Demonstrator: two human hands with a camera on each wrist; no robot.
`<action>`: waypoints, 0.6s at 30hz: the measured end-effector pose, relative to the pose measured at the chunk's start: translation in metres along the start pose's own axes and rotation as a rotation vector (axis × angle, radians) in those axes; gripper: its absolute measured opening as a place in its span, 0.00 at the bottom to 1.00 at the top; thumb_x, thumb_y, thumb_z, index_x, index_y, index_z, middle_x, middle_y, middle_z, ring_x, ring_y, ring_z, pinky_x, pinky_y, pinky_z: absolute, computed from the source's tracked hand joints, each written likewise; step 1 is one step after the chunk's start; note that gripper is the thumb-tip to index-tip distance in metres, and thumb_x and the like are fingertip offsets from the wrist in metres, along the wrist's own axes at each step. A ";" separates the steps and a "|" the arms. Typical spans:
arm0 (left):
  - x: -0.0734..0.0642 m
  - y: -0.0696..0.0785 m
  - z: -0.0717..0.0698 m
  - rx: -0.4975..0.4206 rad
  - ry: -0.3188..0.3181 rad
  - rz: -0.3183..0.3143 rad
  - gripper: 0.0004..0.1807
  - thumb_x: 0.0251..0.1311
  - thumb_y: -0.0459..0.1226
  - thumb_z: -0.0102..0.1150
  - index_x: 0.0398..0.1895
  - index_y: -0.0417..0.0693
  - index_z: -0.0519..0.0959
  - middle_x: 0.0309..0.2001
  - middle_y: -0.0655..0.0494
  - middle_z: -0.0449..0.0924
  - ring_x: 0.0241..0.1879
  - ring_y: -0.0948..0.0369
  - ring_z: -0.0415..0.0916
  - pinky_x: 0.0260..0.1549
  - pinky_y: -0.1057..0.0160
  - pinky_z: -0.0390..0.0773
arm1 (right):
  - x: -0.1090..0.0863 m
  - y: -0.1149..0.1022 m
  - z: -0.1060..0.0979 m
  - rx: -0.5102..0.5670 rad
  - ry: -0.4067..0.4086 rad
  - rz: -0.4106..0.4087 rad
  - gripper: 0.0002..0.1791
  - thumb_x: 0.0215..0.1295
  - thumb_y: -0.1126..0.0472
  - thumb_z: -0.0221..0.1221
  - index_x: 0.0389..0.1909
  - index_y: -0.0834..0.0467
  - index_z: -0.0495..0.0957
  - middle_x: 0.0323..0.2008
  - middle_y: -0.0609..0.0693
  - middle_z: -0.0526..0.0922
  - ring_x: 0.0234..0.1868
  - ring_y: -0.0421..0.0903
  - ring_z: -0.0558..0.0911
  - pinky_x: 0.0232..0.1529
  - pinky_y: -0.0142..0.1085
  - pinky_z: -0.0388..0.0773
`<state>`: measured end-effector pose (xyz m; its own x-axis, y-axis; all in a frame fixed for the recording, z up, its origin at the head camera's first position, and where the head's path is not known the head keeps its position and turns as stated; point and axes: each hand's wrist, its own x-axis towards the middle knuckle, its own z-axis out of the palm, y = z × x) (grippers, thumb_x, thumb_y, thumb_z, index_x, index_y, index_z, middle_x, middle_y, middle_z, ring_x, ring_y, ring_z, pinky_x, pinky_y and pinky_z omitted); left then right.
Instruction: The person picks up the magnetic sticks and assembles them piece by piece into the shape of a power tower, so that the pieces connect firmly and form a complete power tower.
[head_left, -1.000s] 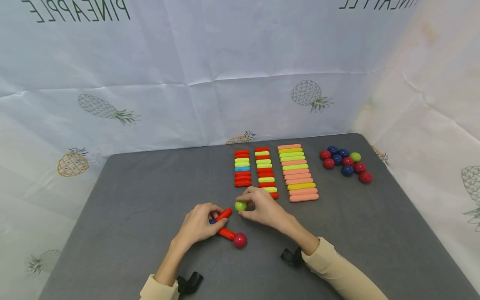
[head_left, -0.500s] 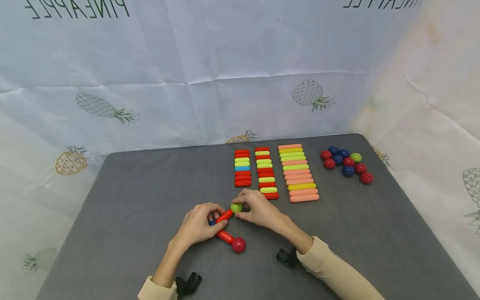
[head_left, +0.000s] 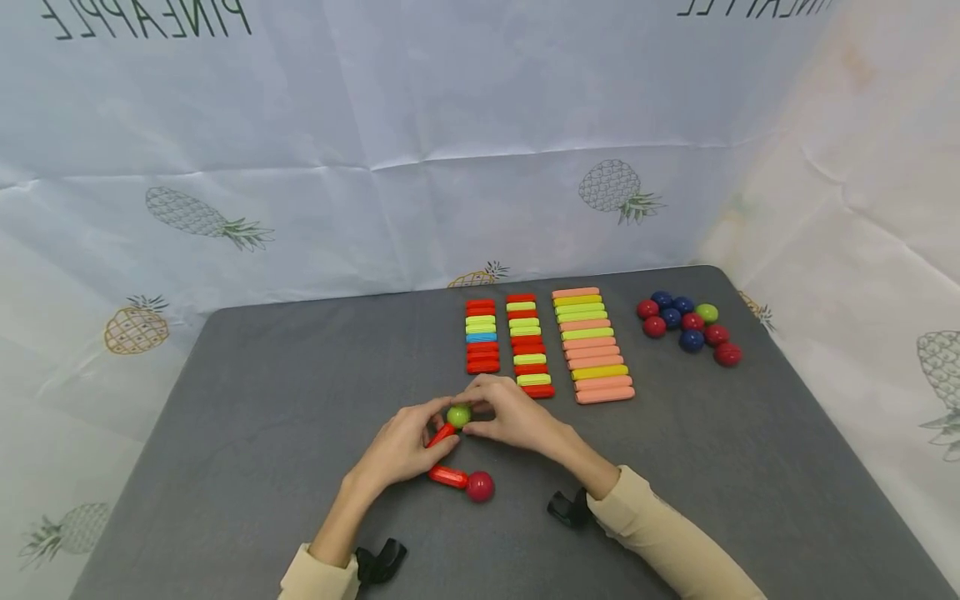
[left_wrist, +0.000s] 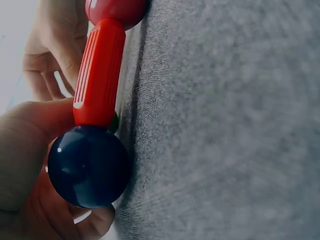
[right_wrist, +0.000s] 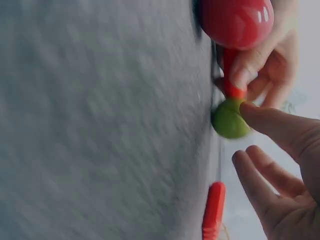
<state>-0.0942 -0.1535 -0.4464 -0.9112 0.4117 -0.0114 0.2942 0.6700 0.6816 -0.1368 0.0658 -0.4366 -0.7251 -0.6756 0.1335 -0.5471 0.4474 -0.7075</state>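
Observation:
In the head view my left hand (head_left: 405,442) pinches a red rod (head_left: 441,435) between thumb and fingers. A green ball (right_wrist: 231,120) sits against that rod's far end. My right hand (head_left: 517,417) is round this ball: its thumb touches it, while the fingers, fairly straight, stand slightly off it in the right wrist view. A second red rod (left_wrist: 100,72) joins a blue ball (left_wrist: 90,166) to a red ball (head_left: 480,487). The left hand hides the blue ball from the head view. How deeply the green ball sits on its rod cannot be made out.
Short red, yellow-green and blue rods (head_left: 482,337) lie in two columns behind the hands. A column of longer rods (head_left: 592,346) lies right of them. Several red, blue and green balls (head_left: 692,340) cluster at the grey table's (head_left: 300,375) back right. A white pineapple-print cloth (head_left: 420,100) hangs behind.
My right hand has moved left with the green ball, from apart to against the rod's end. Its fingertips now come close to my left hand. The blue ball has gone out of sight in the head view.

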 end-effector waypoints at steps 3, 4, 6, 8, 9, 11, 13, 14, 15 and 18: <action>-0.001 0.000 0.001 0.015 0.023 -0.028 0.23 0.61 0.37 0.68 0.60 0.44 0.79 0.26 0.62 0.76 0.14 0.73 0.61 0.16 0.72 0.63 | 0.002 0.003 -0.006 -0.054 0.068 0.032 0.19 0.60 0.65 0.72 0.53 0.61 0.86 0.44 0.55 0.85 0.44 0.48 0.85 0.47 0.34 0.85; -0.001 0.000 0.001 0.020 0.034 -0.039 0.23 0.61 0.36 0.68 0.60 0.43 0.79 0.25 0.62 0.75 0.14 0.73 0.61 0.16 0.71 0.63 | 0.003 0.004 -0.008 -0.090 0.102 0.046 0.18 0.60 0.65 0.72 0.52 0.61 0.86 0.43 0.55 0.85 0.43 0.49 0.84 0.46 0.35 0.85; -0.001 -0.001 0.001 0.031 0.061 -0.062 0.23 0.60 0.36 0.67 0.59 0.43 0.79 0.24 0.62 0.73 0.16 0.72 0.62 0.17 0.71 0.64 | 0.006 0.007 -0.012 -0.169 0.163 0.076 0.17 0.60 0.65 0.72 0.51 0.61 0.87 0.43 0.56 0.86 0.43 0.50 0.84 0.45 0.38 0.84; -0.002 -0.001 0.001 0.036 0.087 -0.089 0.24 0.59 0.35 0.67 0.60 0.43 0.78 0.22 0.62 0.72 0.16 0.71 0.63 0.19 0.71 0.66 | 0.010 0.008 -0.016 -0.240 0.195 0.112 0.17 0.60 0.65 0.71 0.51 0.62 0.87 0.43 0.56 0.85 0.43 0.51 0.82 0.45 0.41 0.83; -0.003 -0.002 0.002 0.030 0.098 -0.104 0.25 0.59 0.35 0.66 0.61 0.42 0.77 0.21 0.62 0.71 0.17 0.71 0.63 0.19 0.70 0.66 | 0.012 0.009 -0.017 -0.263 0.199 0.127 0.17 0.60 0.66 0.71 0.51 0.62 0.87 0.43 0.56 0.85 0.44 0.52 0.82 0.46 0.42 0.83; -0.004 -0.002 0.002 0.017 0.119 -0.127 0.25 0.59 0.34 0.66 0.62 0.41 0.76 0.20 0.61 0.70 0.17 0.70 0.64 0.20 0.70 0.67 | 0.016 0.009 -0.019 -0.290 0.191 0.152 0.18 0.60 0.66 0.71 0.52 0.62 0.86 0.43 0.56 0.85 0.46 0.52 0.81 0.48 0.43 0.82; -0.005 -0.002 0.002 0.004 0.137 -0.146 0.24 0.61 0.34 0.66 0.61 0.41 0.76 0.19 0.61 0.70 0.16 0.69 0.64 0.19 0.70 0.67 | 0.020 0.009 -0.020 -0.305 0.171 0.166 0.19 0.60 0.66 0.71 0.53 0.63 0.86 0.44 0.57 0.84 0.46 0.53 0.81 0.49 0.44 0.82; -0.005 -0.002 0.003 0.001 0.147 -0.152 0.23 0.61 0.35 0.66 0.60 0.41 0.76 0.18 0.61 0.70 0.15 0.69 0.64 0.19 0.70 0.67 | 0.022 0.010 -0.020 -0.316 0.161 0.168 0.19 0.61 0.66 0.71 0.53 0.63 0.85 0.44 0.57 0.84 0.46 0.53 0.81 0.50 0.44 0.82; -0.005 -0.002 0.003 -0.004 0.155 -0.155 0.22 0.62 0.35 0.66 0.59 0.41 0.76 0.18 0.60 0.70 0.15 0.69 0.64 0.18 0.70 0.67 | 0.023 0.010 -0.020 -0.327 0.151 0.170 0.18 0.61 0.67 0.70 0.53 0.63 0.85 0.44 0.57 0.85 0.46 0.53 0.81 0.50 0.44 0.82; -0.006 -0.001 0.004 0.002 0.171 -0.151 0.19 0.63 0.36 0.67 0.56 0.42 0.77 0.18 0.60 0.71 0.13 0.69 0.64 0.17 0.70 0.67 | 0.027 0.013 -0.017 -0.361 0.123 0.171 0.16 0.62 0.68 0.69 0.51 0.65 0.86 0.42 0.58 0.85 0.43 0.53 0.81 0.48 0.44 0.82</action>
<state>-0.0883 -0.1542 -0.4498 -0.9806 0.1958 0.0108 0.1508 0.7175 0.6800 -0.1707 0.0633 -0.4297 -0.8507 -0.5086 0.1325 -0.5102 0.7385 -0.4407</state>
